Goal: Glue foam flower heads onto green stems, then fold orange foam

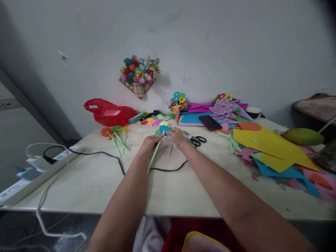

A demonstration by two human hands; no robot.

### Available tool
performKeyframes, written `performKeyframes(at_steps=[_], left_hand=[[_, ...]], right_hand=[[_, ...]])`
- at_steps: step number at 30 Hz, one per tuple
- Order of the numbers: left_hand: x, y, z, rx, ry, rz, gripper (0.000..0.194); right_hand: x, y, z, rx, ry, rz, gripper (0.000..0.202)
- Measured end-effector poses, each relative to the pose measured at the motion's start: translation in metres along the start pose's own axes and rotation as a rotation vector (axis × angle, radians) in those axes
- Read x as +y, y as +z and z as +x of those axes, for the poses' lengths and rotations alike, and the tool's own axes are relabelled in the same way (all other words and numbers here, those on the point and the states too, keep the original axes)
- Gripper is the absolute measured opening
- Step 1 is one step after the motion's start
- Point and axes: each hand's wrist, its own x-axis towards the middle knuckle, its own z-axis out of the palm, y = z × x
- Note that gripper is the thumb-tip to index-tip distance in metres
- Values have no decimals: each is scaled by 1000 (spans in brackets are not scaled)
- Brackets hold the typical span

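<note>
Above the middle of the table, my right hand (pixel 176 136) pinches the edge of a blue flower cutout (pixel 164 128). A pale green strip (pixel 155 156) runs down from the flower like a stem, and my left hand (pixel 152 142) has its fingers closed on it near the top. Part of a green flower (pixel 158 132) shows just behind the blue one. Black-handled scissors (pixel 196 140) lie right beside my right hand. To the left rest several finished flowers with green stems (pixel 123 140), in orange, green and yellow.
A black cable (pixel 168 170) crosses the table below my hands, from a power strip (pixel 34 175) at left. Behind are a red plastic bag (pixel 109 112) and a paper bouquet (pixel 177 105). A phone (pixel 210 122), yellow sheets (pixel 273 145) and a mango (pixel 303 136) lie right.
</note>
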Motion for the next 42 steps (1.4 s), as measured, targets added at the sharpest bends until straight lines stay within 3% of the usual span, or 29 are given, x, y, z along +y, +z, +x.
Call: performKeyframes(at_steps=[4, 12, 20, 26, 30, 33, 37, 42], left_hand=[[1, 1, 0, 28, -5, -45, 25], [2, 1, 1, 17, -23, -78, 26], [5, 3, -3, -19, -53, -23, 25], [6, 0, -6, -102, -46, 82, 27], [7, -1, -6, -87, 31, 84, 26], [9, -1, -7, -40, 79, 62, 27], [12, -1, -6, 28, 134, 34, 26], [11, -2, -4, 54, 171, 53, 27]], right_hand=[[-2, -3, 0, -16, -58, -30, 22], [8, 4, 4, 85, -135, -401, 19], [3, 2, 1, 180, -158, -483, 23], [-1, -6, -1, 174, -353, -628, 26], [-1, -6, -2, 213, -425, -648, 43], [0, -5, -2, 234, -335, -645, 44], [-2, -4, -1, 224, -62, -573, 24], [-9, 4, -1, 61, -17, -119, 21]])
